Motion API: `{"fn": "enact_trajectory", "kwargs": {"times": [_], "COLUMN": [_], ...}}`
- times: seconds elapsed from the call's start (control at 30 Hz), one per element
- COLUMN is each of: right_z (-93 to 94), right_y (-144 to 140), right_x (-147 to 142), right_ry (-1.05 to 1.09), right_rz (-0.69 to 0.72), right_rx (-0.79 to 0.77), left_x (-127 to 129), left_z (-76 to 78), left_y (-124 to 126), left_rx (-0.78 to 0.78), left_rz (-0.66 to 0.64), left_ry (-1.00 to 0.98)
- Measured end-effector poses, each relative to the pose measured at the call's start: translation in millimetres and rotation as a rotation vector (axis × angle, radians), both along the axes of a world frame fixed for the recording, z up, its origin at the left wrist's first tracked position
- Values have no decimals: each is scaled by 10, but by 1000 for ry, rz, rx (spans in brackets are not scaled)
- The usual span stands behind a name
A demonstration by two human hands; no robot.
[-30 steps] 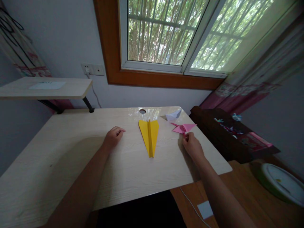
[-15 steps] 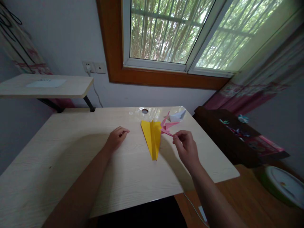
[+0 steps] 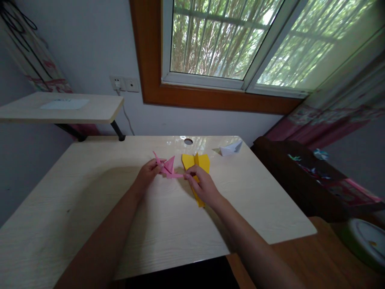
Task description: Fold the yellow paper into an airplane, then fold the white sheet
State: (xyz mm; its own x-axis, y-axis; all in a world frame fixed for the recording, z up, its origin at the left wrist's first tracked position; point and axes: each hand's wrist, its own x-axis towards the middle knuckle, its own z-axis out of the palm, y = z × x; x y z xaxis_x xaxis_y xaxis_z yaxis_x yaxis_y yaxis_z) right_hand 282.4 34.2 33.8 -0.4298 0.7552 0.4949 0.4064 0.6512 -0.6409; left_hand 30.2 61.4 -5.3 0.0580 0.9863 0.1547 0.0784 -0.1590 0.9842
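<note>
Pink paper crane (image 3: 167,168) up off the counter (image 3: 90,208), held between both hands just left of centre! Right hand (image 3: 203,186) pinches the thin pink point at the crane's right end, thumb and forefinger closed on it. Left hand (image 3: 148,173) meets the crane from the left, fingers curled onto its body, with one pink tip poking up above the knuckles. Whether the left hand truly grips the paper or only steadies it, I cannot tell for sure, but the fingers are on it.

Under the right hand lies a yellow paper plane (image 3: 197,166), flat on the counter, wide end toward the far side and nose pointing near; the hand covers most of its middle. Farther right, close to the far edge, sits a small white paper boat (image 3: 230,148), well apart from both hands. A round cable hole (image 3: 188,141) shows in the counter just beyond the yellow plane.

Off to the far left, a pale shelf (image 3: 99,110) juts from the wall with a white sheet (image 3: 64,104) on it. Right of the counter stands a dark wooden cabinet (image 3: 282,168), and a green-rimmed white lid (image 3: 365,245) sits at the near right.
</note>
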Motion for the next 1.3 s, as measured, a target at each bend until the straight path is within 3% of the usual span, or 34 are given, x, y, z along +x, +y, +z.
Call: {"fn": "enact_trajectory", "kwargs": {"times": [0.27, 0.57, 0.73, 0.83, 0.93, 1.1, 1.3], "right_z": [-206, -302, -295, -258, -189, -119, -213], "right_y": [53, 155, 256, 287, 231, 18, -88], "right_x": [96, 368, 599, 651, 538, 86, -183], "right_ry": [-134, -332, -369, -380, -358, -320, -435], "right_rz": [-6, -89, -172, -206, -168, -98, -175], "right_rx": [36, 78, 21, 84, 172, 228, 188], "left_x": [-33, -16, -32, -37, -38, -47, -29], "left_z": [-67, -90, -124, -124, -120, -143, -120], "left_y": [52, 67, 79, 74, 66, 60, 37], "left_rx": [166, 124, 111, 127, 157, 178, 173], "left_rz": [123, 114, 117, 115, 124, 106, 37], "left_ry": [53, -46, -62, -50, -28, -33, -43]}}
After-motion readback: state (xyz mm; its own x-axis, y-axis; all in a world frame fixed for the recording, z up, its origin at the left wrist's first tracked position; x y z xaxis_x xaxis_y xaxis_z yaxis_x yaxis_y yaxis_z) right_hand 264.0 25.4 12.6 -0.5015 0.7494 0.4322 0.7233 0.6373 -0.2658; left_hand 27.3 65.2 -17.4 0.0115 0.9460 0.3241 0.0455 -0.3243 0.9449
